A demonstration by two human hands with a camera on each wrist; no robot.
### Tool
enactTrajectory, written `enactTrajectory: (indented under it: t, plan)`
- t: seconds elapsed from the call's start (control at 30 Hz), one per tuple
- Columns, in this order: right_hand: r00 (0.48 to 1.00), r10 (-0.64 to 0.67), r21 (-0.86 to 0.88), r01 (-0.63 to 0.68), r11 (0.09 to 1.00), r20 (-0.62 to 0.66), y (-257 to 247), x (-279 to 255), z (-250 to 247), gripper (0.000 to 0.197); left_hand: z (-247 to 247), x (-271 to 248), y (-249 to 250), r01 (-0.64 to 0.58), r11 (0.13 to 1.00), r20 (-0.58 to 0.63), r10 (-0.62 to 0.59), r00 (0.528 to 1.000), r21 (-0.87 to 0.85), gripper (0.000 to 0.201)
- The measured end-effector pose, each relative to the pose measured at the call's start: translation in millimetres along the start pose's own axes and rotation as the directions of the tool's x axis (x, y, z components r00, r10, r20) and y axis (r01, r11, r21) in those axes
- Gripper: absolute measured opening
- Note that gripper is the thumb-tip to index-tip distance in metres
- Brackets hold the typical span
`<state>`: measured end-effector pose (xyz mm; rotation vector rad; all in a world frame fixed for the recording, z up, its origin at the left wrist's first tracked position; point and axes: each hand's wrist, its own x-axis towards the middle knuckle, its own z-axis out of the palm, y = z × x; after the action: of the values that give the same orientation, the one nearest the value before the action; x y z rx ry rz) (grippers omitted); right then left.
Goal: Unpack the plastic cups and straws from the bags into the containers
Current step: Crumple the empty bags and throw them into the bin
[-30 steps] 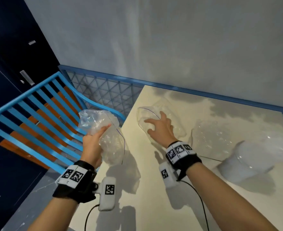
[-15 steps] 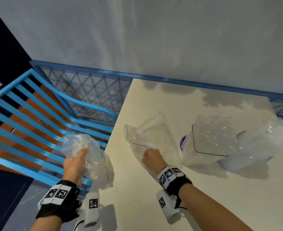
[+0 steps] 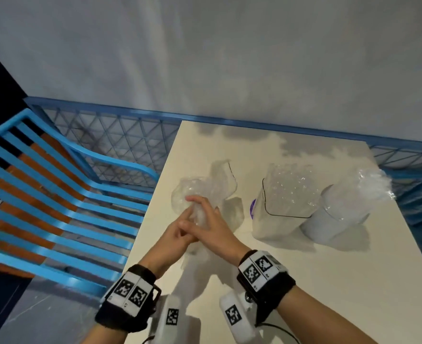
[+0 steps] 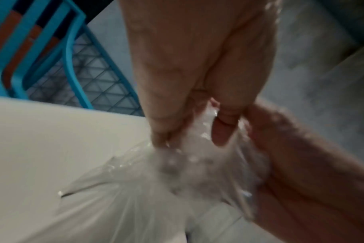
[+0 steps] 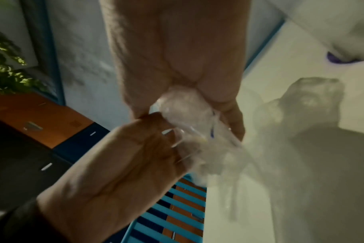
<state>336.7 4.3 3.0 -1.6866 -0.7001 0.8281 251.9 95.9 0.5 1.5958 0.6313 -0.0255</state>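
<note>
Over the left part of the cream table (image 3: 304,281) my two hands meet on a bunch of crumpled clear plastic bags (image 3: 205,189). My left hand (image 3: 186,218) pinches the plastic from the left. My right hand (image 3: 212,219) grips it from the right, fingers curled over the wad. In the left wrist view my left hand (image 4: 191,131) nips the film (image 4: 177,172), which trails down to the table. In the right wrist view my right hand (image 5: 187,118) closes round the wad (image 5: 185,108). No cups or straws show in these bags.
To the right stands a clear bag (image 3: 289,194) with a purple thing (image 3: 253,207) at its base. A white container (image 3: 329,224) with plastic over it sits beside that. A blue slatted chair (image 3: 56,194) is left of the table; a blue mesh rail (image 3: 120,140) lies behind.
My left hand has carried its crumpled bag from over the chair to the table. My right hand has gathered up the flat bag, and both hands now hold the plastic together.
</note>
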Motion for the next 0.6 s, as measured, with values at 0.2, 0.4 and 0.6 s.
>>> enactTrajectory:
  t: [0.2,0.4,0.6]
  plan:
    - [0.978,-0.009,-0.006,0.008,1.000,-0.207,8,-9,-32,0.029,-48,-15,12,-0.266,0.922,-0.084,0.300,0.950,0.280,0.070]
    - [0.997,-0.065,0.133,0.060,0.989,0.033,-33,-20,-30,0.040,-22,-17,13,-0.146,0.808,0.179,0.051,0.983,0.571,0.138]
    - [0.995,-0.008,0.048,0.003,0.999,0.099,-48,-36,-35,0.040,-17,-10,-7,-0.117,0.960,0.012,0.117,0.993,0.253,0.040]
